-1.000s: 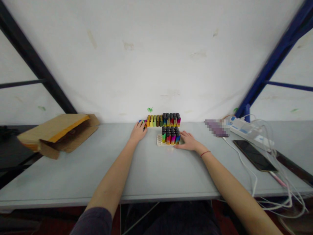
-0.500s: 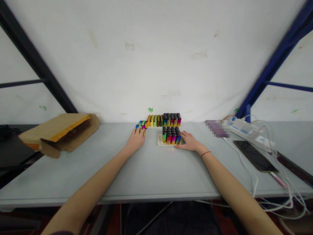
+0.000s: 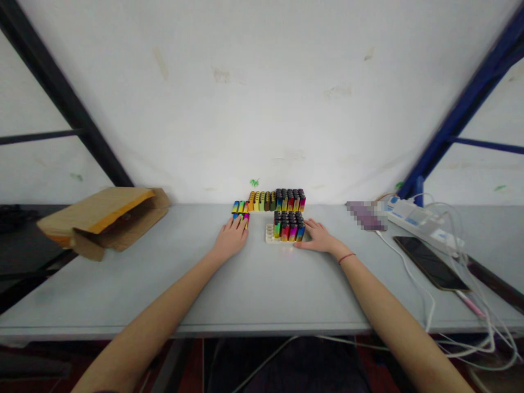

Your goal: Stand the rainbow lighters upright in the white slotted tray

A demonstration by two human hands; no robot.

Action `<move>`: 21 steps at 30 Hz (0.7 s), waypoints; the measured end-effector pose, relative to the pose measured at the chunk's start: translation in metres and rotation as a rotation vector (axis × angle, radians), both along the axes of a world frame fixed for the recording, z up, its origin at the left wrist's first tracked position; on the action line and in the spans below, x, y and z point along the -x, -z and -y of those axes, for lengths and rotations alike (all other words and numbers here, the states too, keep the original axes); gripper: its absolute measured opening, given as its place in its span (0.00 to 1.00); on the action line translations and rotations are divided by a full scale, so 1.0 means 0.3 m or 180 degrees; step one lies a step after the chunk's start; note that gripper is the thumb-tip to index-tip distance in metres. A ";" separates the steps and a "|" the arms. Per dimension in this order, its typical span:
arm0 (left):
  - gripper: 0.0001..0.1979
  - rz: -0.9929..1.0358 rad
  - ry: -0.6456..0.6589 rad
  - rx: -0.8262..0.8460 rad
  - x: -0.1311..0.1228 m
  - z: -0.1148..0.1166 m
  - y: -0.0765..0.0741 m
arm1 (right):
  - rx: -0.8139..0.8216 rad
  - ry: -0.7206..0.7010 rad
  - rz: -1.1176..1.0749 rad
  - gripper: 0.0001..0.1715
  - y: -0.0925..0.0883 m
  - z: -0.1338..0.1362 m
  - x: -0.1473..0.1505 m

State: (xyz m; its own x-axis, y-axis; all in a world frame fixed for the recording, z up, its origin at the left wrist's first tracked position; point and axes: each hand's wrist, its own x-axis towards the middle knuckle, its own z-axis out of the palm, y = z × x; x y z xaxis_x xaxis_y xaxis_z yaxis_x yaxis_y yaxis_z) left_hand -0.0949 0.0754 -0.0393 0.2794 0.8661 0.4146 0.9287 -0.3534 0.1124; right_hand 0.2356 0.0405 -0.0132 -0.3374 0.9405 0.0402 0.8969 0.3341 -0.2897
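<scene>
Colourful lighters with black tops (image 3: 289,228) stand packed in a white tray (image 3: 269,238), whose left end shows bare slots. My right hand (image 3: 321,238) rests at the tray's right side, its thumb at the front corner and its fingers stretched out along the side. Loose bright lighters (image 3: 240,207) lie on the table left of the tray. My left hand (image 3: 232,238) lies flat, fingers stretched out, with the fingertips over the nearer loose lighters (image 3: 246,218). What is under those fingertips is partly hidden.
Behind the tray stand black-topped lighters (image 3: 290,201) and yellow to green ones (image 3: 262,201), close to the wall. An open brown paper bag (image 3: 102,218) lies at the left. At right are a phone (image 3: 430,263), a power strip (image 3: 423,224) and white cables.
My left hand has drawn back toward me and slightly right, uncovering loose lighters behind its fingertips. My right hand stays by the tray. The whole view has shifted slightly.
</scene>
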 end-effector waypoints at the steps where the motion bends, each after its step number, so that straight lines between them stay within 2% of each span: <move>1: 0.23 -0.0075 -0.0031 0.0030 -0.001 -0.001 -0.012 | 0.0004 -0.0001 -0.0003 0.60 -0.001 0.001 0.001; 5: 0.23 -0.0294 -0.0057 -0.0049 -0.015 -0.008 -0.067 | 0.0007 0.0006 -0.0038 0.60 0.001 0.001 0.001; 9: 0.20 -0.0385 -0.0266 -0.0095 -0.046 -0.010 -0.102 | 0.0014 0.0012 -0.0056 0.60 0.007 -0.002 0.000; 17: 0.12 -0.0359 -0.0177 -0.0021 -0.094 0.037 -0.099 | 0.0008 0.0021 -0.0036 0.60 0.010 -0.006 -0.002; 21: 0.13 -0.0136 0.0010 0.0138 -0.106 0.060 -0.087 | -0.0023 -0.0010 -0.0012 0.60 0.012 -0.009 -0.003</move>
State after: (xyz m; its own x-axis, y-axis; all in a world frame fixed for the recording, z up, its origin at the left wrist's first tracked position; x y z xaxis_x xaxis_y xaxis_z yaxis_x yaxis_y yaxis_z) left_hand -0.0632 0.0574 -0.0132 0.2987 0.8821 0.3643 0.9319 -0.3519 0.0880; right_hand 0.2365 0.0432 -0.0168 -0.3403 0.9391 0.0481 0.8947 0.3391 -0.2906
